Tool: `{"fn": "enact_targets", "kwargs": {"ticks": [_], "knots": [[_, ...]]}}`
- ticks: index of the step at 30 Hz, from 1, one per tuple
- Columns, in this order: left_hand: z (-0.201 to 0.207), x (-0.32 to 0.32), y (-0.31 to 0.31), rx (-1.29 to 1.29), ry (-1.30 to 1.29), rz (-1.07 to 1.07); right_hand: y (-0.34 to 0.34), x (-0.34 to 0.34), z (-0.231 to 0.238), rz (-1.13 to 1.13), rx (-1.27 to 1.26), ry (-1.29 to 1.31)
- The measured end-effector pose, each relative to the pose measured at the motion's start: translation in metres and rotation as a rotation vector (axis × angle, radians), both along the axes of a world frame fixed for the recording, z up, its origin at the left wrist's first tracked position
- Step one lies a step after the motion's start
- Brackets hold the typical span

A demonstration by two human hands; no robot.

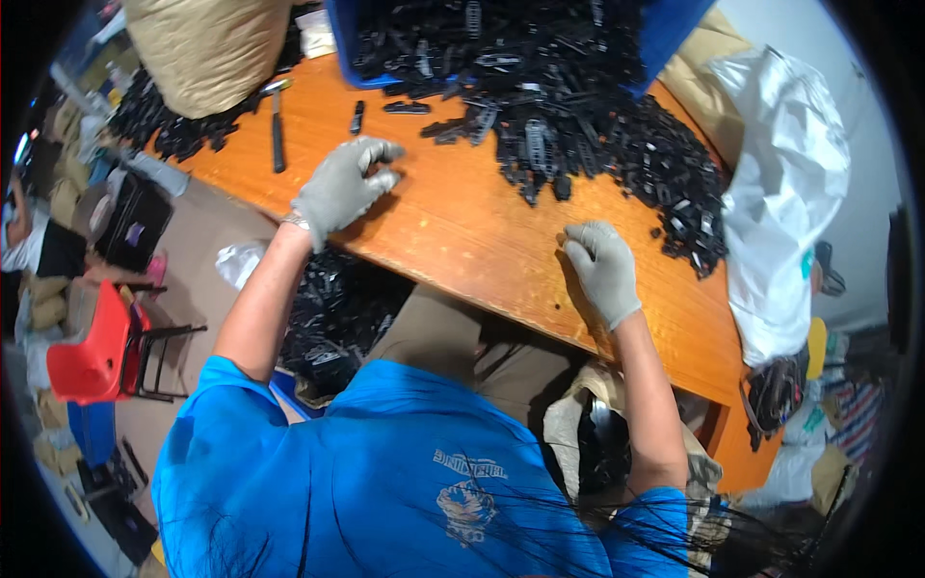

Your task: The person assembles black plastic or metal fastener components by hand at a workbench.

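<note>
Grey-gloved left hand [347,186]: fingers parted, empty, over orange-brown wooden bench [453,231]. Grey-gloved right hand [605,270], near black plastic pieces [665,173]: curled, grasp undeterminable.

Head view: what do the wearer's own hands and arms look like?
Left hand and right hand each wear a light grey, close-fitting glove. Forearms are bare below short, bright blue sleeves. A narrow band shows at the left wrist; bracelet or glove cuff, can't tell.

A red chair [92,352] at left; a white sack [785,207] at right.
</note>
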State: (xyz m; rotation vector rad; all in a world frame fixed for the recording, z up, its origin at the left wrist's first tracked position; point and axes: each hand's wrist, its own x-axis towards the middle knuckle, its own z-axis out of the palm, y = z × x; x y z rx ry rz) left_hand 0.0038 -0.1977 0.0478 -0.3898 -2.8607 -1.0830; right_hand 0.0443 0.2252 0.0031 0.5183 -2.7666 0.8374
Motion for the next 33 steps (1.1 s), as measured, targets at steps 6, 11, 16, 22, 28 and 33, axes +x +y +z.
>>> {"fn": "enact_targets", "kwargs": {"ticks": [6, 11, 16, 22, 28, 33], "knots": [[-0.045, -0.078, 0.064, -0.264, 0.312, 0.07, 0.086, -0.016, 0.011, -0.475, 0.291, 0.279], [-0.06, -0.098, 0.084, -0.345, 0.255, 0.098, 0.127, -0.033, 0.005, -0.68, 0.461, 0.057], [-0.066, -0.068, 0.091, -0.321, 0.277, 0.049, 0.085, -0.034, 0.008, -0.537, 0.381, -0.012], [-0.065, -0.014, 0.098, -0.256, 0.34, -0.05, 0.049, -0.013, 0.012, -0.219, 0.116, 0.048], [-0.058, 0.014, 0.108, -0.119, 0.337, -0.116, 0.04, -0.004, 0.012, -0.213, 0.06, -0.024], [-0.049, 0.016, 0.104, -0.187, 0.338, -0.067, 0.031, -0.001, 0.012, -0.231, 0.285, 0.01]]}}
